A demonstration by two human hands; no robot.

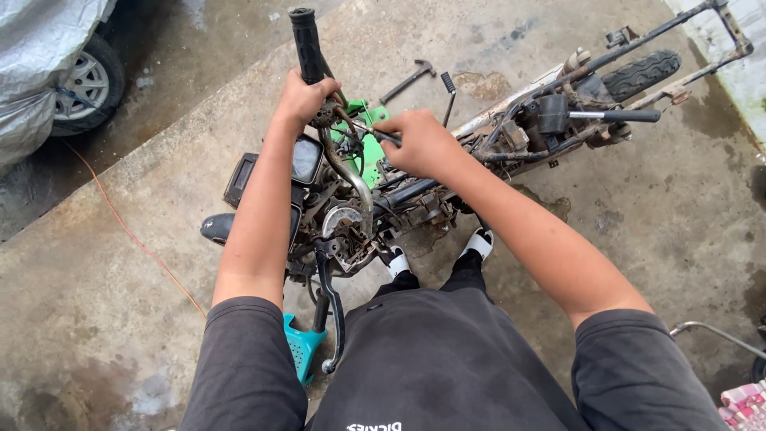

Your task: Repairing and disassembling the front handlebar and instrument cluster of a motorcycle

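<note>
I look down on a stripped motorcycle frame [511, 132] lying across wet concrete. My left hand [305, 97] grips the handlebar just below the black rubber grip [306, 44]. My right hand [419, 142] is closed on a thin dark tool whose tip points at the handlebar clamp beside my left hand. Below my hands sit the instrument cluster [306, 158], a curved chrome bar [351, 175] and a black lever [333, 307]. A green part [369, 152] shows between my hands.
A hammer [408, 81] and a small brush [449, 88] lie on the concrete beyond the bike. The rear tyre [641, 72] is at the far right. A covered car's wheel [86, 84] is at the top left; an orange cord [132, 235] crosses the ground. A teal stand [302, 345] stands under the bike.
</note>
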